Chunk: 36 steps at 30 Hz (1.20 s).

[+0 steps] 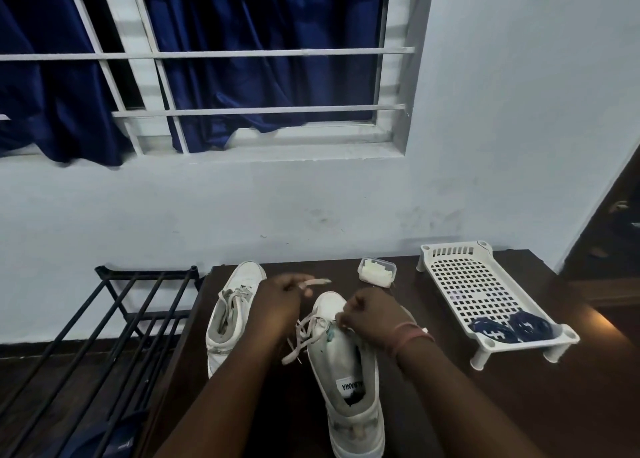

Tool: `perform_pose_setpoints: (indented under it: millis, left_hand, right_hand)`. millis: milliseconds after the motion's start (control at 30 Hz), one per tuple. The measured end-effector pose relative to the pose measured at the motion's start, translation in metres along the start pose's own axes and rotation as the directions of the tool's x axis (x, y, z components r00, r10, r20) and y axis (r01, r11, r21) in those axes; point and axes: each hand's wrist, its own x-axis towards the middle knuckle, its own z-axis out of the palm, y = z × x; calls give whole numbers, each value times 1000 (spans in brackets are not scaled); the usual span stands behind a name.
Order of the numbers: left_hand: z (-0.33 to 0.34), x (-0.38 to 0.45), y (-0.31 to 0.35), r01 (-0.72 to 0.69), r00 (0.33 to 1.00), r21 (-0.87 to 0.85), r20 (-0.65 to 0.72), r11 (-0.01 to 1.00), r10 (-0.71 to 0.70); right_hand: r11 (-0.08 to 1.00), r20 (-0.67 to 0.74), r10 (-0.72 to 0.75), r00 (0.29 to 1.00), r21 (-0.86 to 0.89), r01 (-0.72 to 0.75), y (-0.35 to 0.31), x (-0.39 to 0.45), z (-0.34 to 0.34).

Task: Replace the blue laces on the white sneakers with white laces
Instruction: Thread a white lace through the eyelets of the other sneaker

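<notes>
Two white sneakers stand on the dark table (485, 405). The left sneaker (230, 315) is laced in white. The right sneaker (349, 378) lies under my hands, partly threaded with a white lace (299, 340) whose loose end trails off its left side. My left hand (278, 300) pinches one end of that lace and holds it up above the toe. My right hand (372, 319) pinches the lace at the sneaker's eyelets. The blue laces (509, 329) lie coiled in the white perforated tray (474, 284) at the right.
A small clear plastic box (377, 270) with white contents sits behind the sneakers near the wall. A black metal rack (114, 322) stands left of the table. The wall and a barred window with blue curtains are straight ahead.
</notes>
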Motion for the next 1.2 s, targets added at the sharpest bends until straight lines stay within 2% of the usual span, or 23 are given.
perform_pose_setpoints:
  millis: [67, 200, 267, 433, 533, 667, 767, 833, 900, 1000, 1100, 1200]
  left_hand:
    - [7, -3, 1, 43, 999, 11, 25, 999, -43]
    - [23, -5, -2, 76, 990, -10, 120, 997, -74]
    - [29, -4, -9, 46, 989, 58, 140, 997, -53]
    - [39, -10, -17, -50, 986, 157, 163, 986, 25]
    - [43, -11, -22, -58, 991, 216, 133, 975, 30]
    - [47, -11, -26, -28, 996, 256, 86, 966, 6]
    - [50, -11, -28, -47, 996, 310, 87, 950, 20]
    - [51, -11, -26, -30, 997, 330, 75, 943, 6]
    - [53, -11, -27, -16, 997, 321, 78, 947, -10]
    - [54, -12, -31, -54, 993, 361, 117, 931, 13]
    - [56, -11, -35, -116, 989, 428, 137, 896, 63]
    - [57, -10, -35, -150, 989, 434, 84, 888, 125]
  right_hand:
    - [982, -4, 12, 1000, -190, -13, 0, -2, 8]
    - [961, -47, -20, 999, -275, 6, -3, 5, 25]
    - [951, -67, -45, 997, -308, 22, 0, 8, 31]
    - [950, -94, 10, 996, -311, -39, 13, 11, 38]
    - [951, -91, 14, 996, -306, -42, 17, 15, 38]
    - [981, -101, 124, 987, -135, -137, 29, 18, 32]
    - [982, -21, 54, 998, -178, -57, 38, 19, 23]
    - [945, 119, 3, 993, -325, 36, 37, 20, 19]
    - [830, 267, -53, 962, -524, 191, 37, 19, 15]
    - [763, 268, -97, 958, -598, 245, 45, 26, 19]
    - [592, 291, -193, 937, -727, 347, 51, 33, 22]
    - [558, 342, -189, 921, -734, 387, 48, 33, 25]
